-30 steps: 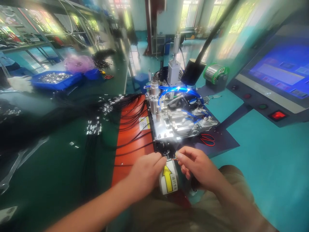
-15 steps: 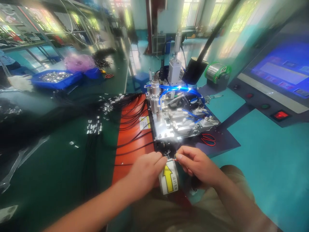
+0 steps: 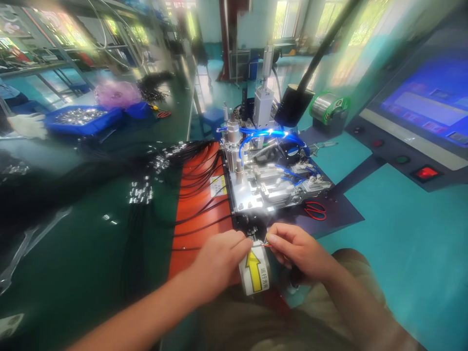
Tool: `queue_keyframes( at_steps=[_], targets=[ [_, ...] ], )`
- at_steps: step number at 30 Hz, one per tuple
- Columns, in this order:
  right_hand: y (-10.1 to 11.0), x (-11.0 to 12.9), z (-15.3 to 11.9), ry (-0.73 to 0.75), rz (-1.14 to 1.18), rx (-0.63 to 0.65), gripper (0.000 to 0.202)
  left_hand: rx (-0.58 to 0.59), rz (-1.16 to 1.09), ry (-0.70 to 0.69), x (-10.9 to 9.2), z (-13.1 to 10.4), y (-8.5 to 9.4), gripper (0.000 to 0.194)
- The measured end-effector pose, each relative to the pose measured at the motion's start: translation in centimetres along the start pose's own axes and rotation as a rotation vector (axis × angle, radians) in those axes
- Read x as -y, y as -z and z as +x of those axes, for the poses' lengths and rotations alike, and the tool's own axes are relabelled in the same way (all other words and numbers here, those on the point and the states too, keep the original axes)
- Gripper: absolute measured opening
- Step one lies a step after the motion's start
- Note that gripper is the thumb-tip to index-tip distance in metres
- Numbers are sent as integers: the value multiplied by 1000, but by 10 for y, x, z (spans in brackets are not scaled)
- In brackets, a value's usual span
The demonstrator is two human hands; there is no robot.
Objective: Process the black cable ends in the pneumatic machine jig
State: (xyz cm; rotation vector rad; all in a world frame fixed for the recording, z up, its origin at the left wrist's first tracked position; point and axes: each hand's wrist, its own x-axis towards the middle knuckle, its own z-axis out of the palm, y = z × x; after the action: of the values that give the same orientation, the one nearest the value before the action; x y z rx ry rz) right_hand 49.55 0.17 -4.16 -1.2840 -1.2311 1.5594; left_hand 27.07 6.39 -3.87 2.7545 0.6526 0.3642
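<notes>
My left hand (image 3: 224,253) is closed, thumb and fingers pinching a thin black cable just above the roller's white label (image 3: 254,273) with its yellow arrow. From the cable's end, fine coloured wires (image 3: 266,244), one of them orange-red, run to the right. My right hand (image 3: 294,246) pinches these wires between thumb and forefinger, its other fingers curled. Right in front of both hands stands a metal machine (image 3: 263,187) with blue air tubes (image 3: 270,132). More black cables (image 3: 204,229) lie in spaced rows across the orange-red belt cover (image 3: 195,204) at its left.
Red-handled scissors (image 3: 315,210) lie on the machine's dark base. A solder spool (image 3: 327,109) stands behind, and a control screen (image 3: 427,102) rises at right. On the green table are a wrench (image 3: 29,248), bundled cables (image 3: 137,234) and a blue tray (image 3: 82,127) beside another person's gloved hand (image 3: 27,126).
The coloured wires between my hands spread slightly differently, and my right fingers have shifted a little. Both hands keep their hold. The whole view has drifted slightly.
</notes>
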Motion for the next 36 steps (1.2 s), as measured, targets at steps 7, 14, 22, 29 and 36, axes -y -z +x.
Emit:
queue_keyframes(
  at_steps=[7, 14, 22, 29, 36],
  targets=[
    [-4, -2, 3, 40, -65, -74, 31, 7, -47, 25, 0, 1, 0, 16],
    [-14, -18, 9, 116, -53, -209, 31, -58, -76, 43, 3, 0, -3, 20],
    [-13, -19, 12, 150, -26, -148, 32, -70, -69, 11, 6, 1, -3, 9],
    [-20, -21, 16, 289, -269, -289, 29, -89, 30, 29, 5, 3, -3, 16],
    [-23, -29, 25, 274, -337, -364, 25, -31, 22, 203, 5, 4, -7, 25]
  ],
)
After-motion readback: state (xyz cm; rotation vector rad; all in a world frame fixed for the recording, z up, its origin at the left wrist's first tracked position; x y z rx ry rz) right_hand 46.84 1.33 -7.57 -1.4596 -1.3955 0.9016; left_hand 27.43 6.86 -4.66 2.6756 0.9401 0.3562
